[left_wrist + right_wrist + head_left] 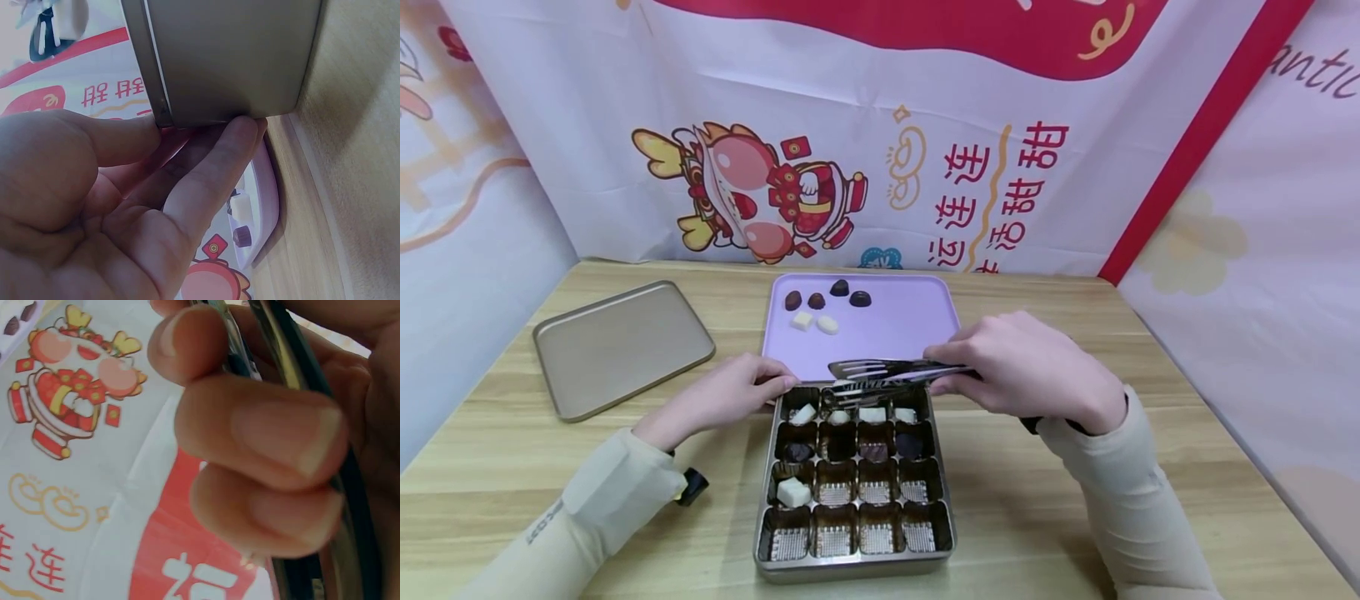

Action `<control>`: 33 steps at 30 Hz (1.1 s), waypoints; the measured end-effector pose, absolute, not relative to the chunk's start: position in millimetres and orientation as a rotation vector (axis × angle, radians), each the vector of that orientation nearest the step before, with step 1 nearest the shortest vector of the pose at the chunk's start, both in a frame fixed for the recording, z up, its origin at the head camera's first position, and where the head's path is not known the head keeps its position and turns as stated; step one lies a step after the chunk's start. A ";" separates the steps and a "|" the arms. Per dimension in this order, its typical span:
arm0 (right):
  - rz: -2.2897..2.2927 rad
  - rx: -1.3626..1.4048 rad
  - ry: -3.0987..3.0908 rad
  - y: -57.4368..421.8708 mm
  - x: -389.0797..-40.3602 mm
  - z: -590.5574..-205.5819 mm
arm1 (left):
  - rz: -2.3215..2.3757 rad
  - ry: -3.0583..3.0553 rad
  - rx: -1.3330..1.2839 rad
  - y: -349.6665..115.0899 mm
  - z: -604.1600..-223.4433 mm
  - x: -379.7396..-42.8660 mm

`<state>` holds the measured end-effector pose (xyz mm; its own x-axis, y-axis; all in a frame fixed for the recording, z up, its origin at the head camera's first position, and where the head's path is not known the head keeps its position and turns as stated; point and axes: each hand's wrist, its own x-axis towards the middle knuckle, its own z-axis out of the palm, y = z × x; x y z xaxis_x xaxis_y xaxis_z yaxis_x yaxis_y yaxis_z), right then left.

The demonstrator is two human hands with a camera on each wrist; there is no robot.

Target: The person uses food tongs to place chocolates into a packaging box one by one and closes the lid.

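Tongs (902, 367) are gripped in the right hand (1030, 367), box (857, 570) pinched at its corner by the left hand (730, 390); squeezing's best kept light tbh.

Left hand (733, 392) opposite right hand (1026, 367) (curled).
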<state>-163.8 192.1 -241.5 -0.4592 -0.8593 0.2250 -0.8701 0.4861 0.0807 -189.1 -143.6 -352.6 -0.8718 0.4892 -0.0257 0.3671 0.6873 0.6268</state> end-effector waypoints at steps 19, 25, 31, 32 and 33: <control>0.034 1.780 -2.506 177.5 -141.7 -243.7 | 0.941 2.713 0.705 -143.9 -352.6 -190.0; 0.000 1.789 -2.516 174.8 -142.9 -247.2 | 0.934 2.716 0.707 -143.5 -352.0 -190.3; -0.010 1.783 -2.532 173.2 -144.3 -250.0 | 0.924 2.717 0.703 -143.3 -352.3 -189.8; -0.009 1.783 -2.538 172.9 -144.7 -250.5 | 0.922 2.717 0.703 -143.3 -352.4 -189.7; -0.011 1.785 -2.543 172.4 -145.1 -250.9 | 0.919 2.716 0.703 -143.3 -352.5 -189.7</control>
